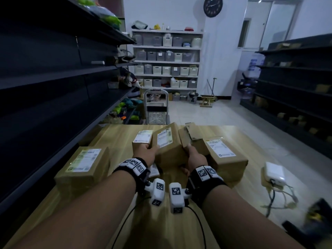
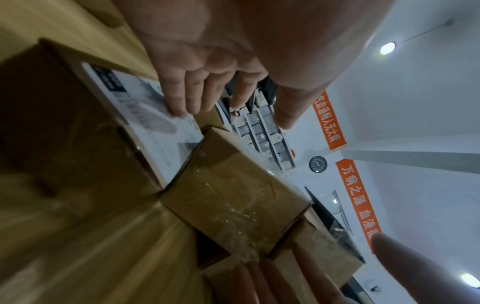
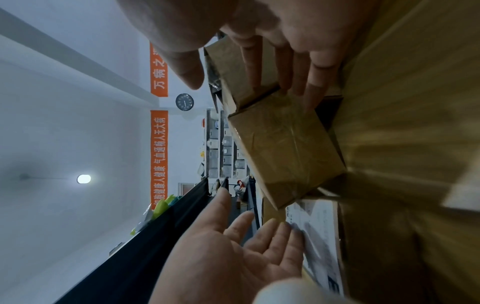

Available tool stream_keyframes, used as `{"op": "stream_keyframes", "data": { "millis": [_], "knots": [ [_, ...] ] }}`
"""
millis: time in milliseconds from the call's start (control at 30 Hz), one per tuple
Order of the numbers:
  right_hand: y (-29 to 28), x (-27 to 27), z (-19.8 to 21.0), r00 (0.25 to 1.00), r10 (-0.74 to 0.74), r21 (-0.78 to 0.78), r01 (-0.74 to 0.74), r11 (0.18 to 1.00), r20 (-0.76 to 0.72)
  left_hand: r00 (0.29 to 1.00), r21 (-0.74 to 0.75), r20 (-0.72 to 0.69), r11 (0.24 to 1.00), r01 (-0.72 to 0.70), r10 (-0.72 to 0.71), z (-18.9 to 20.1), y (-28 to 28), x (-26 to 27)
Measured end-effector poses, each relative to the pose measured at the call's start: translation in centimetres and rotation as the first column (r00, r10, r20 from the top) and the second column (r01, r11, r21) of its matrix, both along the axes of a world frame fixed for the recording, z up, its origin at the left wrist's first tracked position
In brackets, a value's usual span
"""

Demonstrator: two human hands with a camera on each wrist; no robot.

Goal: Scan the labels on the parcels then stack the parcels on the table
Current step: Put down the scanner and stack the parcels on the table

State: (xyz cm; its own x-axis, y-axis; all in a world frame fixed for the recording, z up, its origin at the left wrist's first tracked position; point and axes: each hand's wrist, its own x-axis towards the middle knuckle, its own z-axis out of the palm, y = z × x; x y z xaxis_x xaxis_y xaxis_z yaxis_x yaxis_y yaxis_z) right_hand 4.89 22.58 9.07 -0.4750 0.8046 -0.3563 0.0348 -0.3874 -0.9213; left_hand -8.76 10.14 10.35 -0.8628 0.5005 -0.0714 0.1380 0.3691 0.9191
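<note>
A brown cardboard parcel [image 1: 167, 146] with a white label on top stands in the middle of the wooden table [image 1: 118, 135]. My left hand [image 1: 145, 151] is at its left side and my right hand [image 1: 194, 155] at its right side. In the wrist views the parcel [image 2: 233, 195] [image 3: 285, 148] lies between the two hands. The left hand [image 2: 207, 88] [image 3: 233, 257] has straight fingers that reach the label of the neighbouring parcel [image 1: 142, 139]. The right hand [image 3: 285, 51] [image 2: 272, 283] lays straight fingers against the parcel's end. Both thumbs stand apart.
A large labelled parcel [image 1: 84, 166] sits at the left and another [image 1: 222, 153] at the right. A small opened box [image 1: 188, 135] lies behind. A white power adapter [image 1: 274, 174] with cables sits at the table's right edge. Dark shelving [image 1: 53, 78] runs along the left; a trolley [image 1: 155, 106] stands beyond.
</note>
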Motion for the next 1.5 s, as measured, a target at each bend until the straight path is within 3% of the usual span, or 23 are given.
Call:
{"op": "stream_keyframes", "data": {
  "millis": [267,467,700,900,1033,1133,1233,1500],
  "knots": [
    [1.6,-1.1,-0.8,0.983,0.152,0.286,-0.177,0.942,0.106,1.000,-0.035,0.004,0.999,0.026,-0.026,-1.4,0.7,-0.8],
    [1.6,-1.5,-1.1,0.972,0.184,0.356,-0.225,0.907,0.145,0.997,0.024,-0.064,0.999,-0.028,0.029,-1.7,1.2,-0.5],
    [1.2,-0.8,0.3,0.984,0.137,0.397,-0.172,0.902,0.113,0.972,0.152,-0.166,0.978,-0.143,0.168,-0.2,-0.2,0.4],
    [-2.4,-0.7,3.8,0.982,0.166,0.425,-0.190,0.885,0.092,0.958,0.306,-0.149,0.932,-0.191,0.246,2.1,-4.1,0.0],
    [-5.3,-2.7,4.7,0.970,0.237,0.433,-0.239,0.869,0.060,0.925,0.339,-0.223,0.914,-0.222,0.307,4.1,-8.1,-1.0],
    [-7.9,-4.8,4.1,0.945,0.323,0.373,-0.317,0.872,0.046,0.897,0.338,-0.275,0.908,-0.246,0.346,5.1,-11.2,-2.1],
    [-9.7,-6.6,2.7,0.929,0.362,0.220,-0.340,0.914,-0.069,0.868,0.292,-0.342,0.919,-0.265,0.360,5.4,-14.0,-3.2],
    [-13.3,-7.3,0.3,0.904,0.409,0.010,-0.411,0.912,-0.123,0.812,0.088,-0.529,0.967,-0.238,0.248,5.4,-15.7,-2.7]
  ]
}}
